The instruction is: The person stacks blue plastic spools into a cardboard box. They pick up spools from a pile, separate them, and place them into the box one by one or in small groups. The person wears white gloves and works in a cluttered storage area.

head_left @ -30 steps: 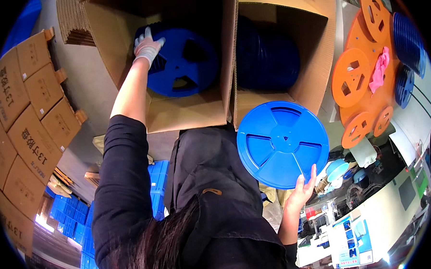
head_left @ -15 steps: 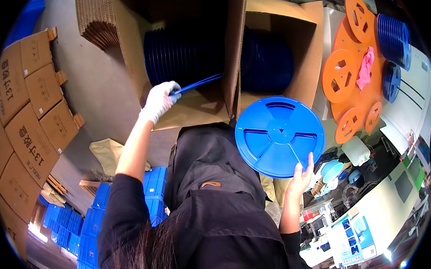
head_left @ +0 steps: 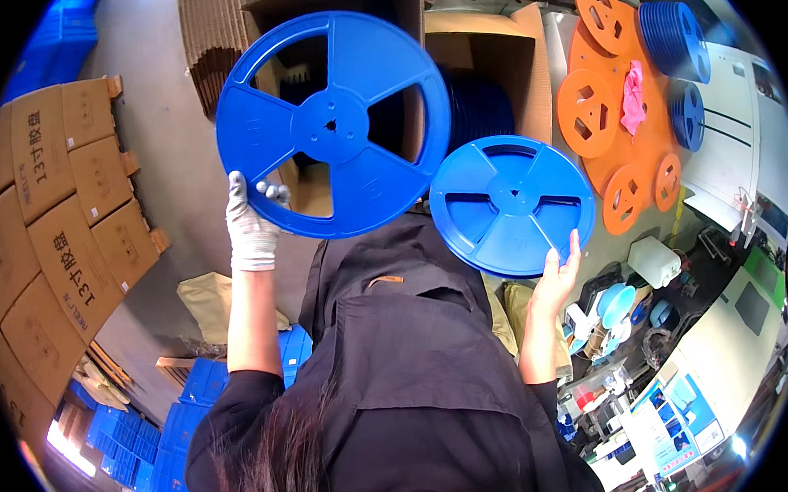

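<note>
My left hand (head_left: 252, 227), in a white glove, grips the lower-left rim of a blue plastic reel (head_left: 351, 125). The reel is raised with its flat face toward me; three openings surround its hub. My bare right hand (head_left: 554, 275) has its fingers at the lower-right edge of another blue reel (head_left: 502, 226). This one also faces me, close beside the first, with blue showing behind its openings; whether several are stacked there I cannot tell. Behind them stands an open cardboard box (head_left: 538, 85) with more blue reels (head_left: 483, 111) inside. The raised reel hides much of the box at left.
Folded cardboard (head_left: 201, 31) leans at the far left of the boxes. Stacked cartons (head_left: 70, 223) line the left side. On the right, an orange surface (head_left: 596, 57) carries orange reels (head_left: 586, 114), a pink cloth (head_left: 633, 98) and stacked blue reels (head_left: 671, 38).
My left hand has brought the reel up and back from the box, turning it from edge-on to face me. The right-hand reel has risen slightly in the picture.
</note>
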Demonstrator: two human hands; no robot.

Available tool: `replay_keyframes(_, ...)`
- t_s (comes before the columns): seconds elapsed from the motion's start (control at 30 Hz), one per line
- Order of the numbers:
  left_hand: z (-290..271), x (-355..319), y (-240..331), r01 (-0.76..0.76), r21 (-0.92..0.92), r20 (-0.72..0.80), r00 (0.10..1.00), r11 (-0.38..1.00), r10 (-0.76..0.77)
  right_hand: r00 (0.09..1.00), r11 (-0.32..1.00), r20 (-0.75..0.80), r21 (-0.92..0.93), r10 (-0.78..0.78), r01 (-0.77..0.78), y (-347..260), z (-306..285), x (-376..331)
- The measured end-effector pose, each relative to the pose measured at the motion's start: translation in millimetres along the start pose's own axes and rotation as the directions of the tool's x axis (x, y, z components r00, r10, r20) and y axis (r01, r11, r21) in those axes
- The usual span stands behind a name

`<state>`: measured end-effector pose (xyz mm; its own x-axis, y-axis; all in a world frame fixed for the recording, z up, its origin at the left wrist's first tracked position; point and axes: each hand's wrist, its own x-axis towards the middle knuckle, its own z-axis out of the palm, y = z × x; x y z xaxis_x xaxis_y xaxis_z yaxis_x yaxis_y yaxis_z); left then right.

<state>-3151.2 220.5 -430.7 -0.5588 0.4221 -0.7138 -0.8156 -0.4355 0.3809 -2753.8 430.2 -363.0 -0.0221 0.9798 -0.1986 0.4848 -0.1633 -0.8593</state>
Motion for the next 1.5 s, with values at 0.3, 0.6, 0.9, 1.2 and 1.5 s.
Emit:
replay_keyframes(0.3,32,-24,-34,0.224,-0.209,0.182,0.965,0.952,-0.187,0.998,0.997,-0.051,0.058,-0.043,0.046,-3,-4,-12)
replay_keyframes(0.6,65,-50,-31,0.233,-0.135,0.16,0.964,0.963,-0.211,0.997,0.999,-0.074,0.024,-0.036,0.038,-4,-8,-24)
replay_keyframes(0.9,52,-47,-32,0.297,-0.168,0.341,0.912,0.94,-0.227,0.996,0.999,-0.089,0.043,0.022,-0.019,21,-16,-19)
replay_keyframes(1.2,71,-58,-28,0.324,-0.095,0.379,0.886,0.941,-0.267,0.992,0.996,-0.108,0.074,0.059,-0.051,14,-15,-29)
replay_keyframes(1.5,84,-71,-30,0.323,0.038,0.27,0.908,0.946,-0.321,0.994,0.996,-0.08,0.042,0.08,-0.077,15,-14,-29)
